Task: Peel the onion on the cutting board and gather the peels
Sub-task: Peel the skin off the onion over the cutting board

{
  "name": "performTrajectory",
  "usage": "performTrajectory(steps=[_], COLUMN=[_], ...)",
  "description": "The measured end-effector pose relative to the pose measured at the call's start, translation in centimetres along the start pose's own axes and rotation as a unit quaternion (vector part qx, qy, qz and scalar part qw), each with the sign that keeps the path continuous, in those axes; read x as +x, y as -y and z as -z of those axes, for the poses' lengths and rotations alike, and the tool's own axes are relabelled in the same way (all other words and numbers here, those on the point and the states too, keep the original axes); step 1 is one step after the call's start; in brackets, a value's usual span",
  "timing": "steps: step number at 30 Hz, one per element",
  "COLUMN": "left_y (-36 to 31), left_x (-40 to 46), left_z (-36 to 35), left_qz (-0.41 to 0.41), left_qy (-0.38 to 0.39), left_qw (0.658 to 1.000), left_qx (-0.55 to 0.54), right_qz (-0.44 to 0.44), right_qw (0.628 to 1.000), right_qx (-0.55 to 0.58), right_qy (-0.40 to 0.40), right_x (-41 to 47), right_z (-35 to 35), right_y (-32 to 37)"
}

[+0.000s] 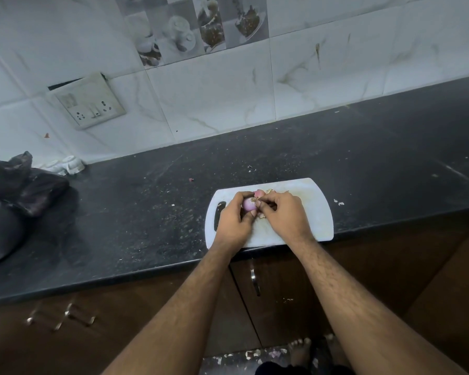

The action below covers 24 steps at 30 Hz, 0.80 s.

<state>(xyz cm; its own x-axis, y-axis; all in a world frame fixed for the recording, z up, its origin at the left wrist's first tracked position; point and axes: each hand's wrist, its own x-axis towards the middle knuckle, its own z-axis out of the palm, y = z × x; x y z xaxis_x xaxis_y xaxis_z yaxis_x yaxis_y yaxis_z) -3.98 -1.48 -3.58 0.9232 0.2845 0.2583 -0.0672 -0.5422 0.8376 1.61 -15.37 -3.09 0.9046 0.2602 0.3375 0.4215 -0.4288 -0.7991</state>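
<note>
A small pink-purple onion is held just above a white cutting board at the counter's front edge. My left hand grips the onion from the left, its fingers curled round it. My right hand is against the onion's right side, fingertips pinching at its skin. Loose papery peels lie on the board just beyond the hands, and another scrap shows between them. Most of the onion is hidden by my fingers.
The black counter carries scattered crumbs and a small peel bit right of the board. Dark plastic bags sit at the far left. A wall socket is on the tiled wall. Peel scraps lie on the floor near bare feet.
</note>
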Motion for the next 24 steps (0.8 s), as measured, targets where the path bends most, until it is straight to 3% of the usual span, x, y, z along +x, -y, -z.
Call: performTrajectory(steps=[16,24], left_y=[0.4,1.1], left_x=[0.3,0.7], left_z=[0.7,2.1], left_qz=[0.005,-0.037], left_qy=[0.049,0.091], left_qw=[0.997,0.988], left_qx=[0.06,0.116], right_qz=[0.007,-0.003], right_qw=[0.998,0.996], right_qx=[-0.069,-0.089], right_qy=[0.015,0.02], right_x=[0.0,0.1], right_z=[0.0,-0.4], right_y=[0.4,0.5])
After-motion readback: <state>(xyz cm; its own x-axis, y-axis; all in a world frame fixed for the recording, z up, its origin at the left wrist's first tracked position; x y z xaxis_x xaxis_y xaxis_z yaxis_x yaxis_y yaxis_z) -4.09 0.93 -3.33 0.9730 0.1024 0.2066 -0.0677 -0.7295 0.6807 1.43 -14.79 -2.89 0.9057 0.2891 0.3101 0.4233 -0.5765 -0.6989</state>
